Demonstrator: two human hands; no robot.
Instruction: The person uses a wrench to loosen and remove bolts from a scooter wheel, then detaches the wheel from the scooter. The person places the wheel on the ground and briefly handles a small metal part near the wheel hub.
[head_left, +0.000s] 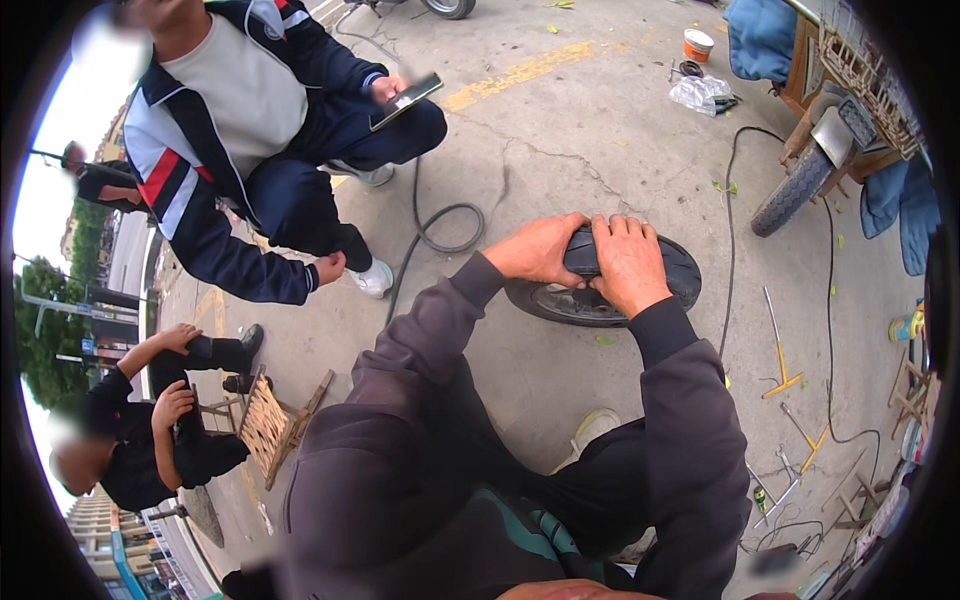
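Note:
A black tire (682, 272) lies tilted on the concrete in front of me, and something greyish, perhaps a wheel rim, shows inside it. My left hand (545, 250) is closed over its upper left part, thumb at the inner edge. Close beside it, my right hand (630, 262) wraps over the tread from the top, fingers pointing away from me and thumb on the near sidewall. Both thumbs are near each other at the tire's inner edge. The tire's underside and whatever lies beneath my palms are hidden.
A squatting person holds a phone (405, 100) at the far left; another sits near a woven stool (268, 430). A dark hose (445, 235) loops left of the tire. Yellow-handled T-shaped tools (783, 385) lie at right. A parked vehicle's wheel (795, 192) and an orange-white tub (697, 45) stand beyond.

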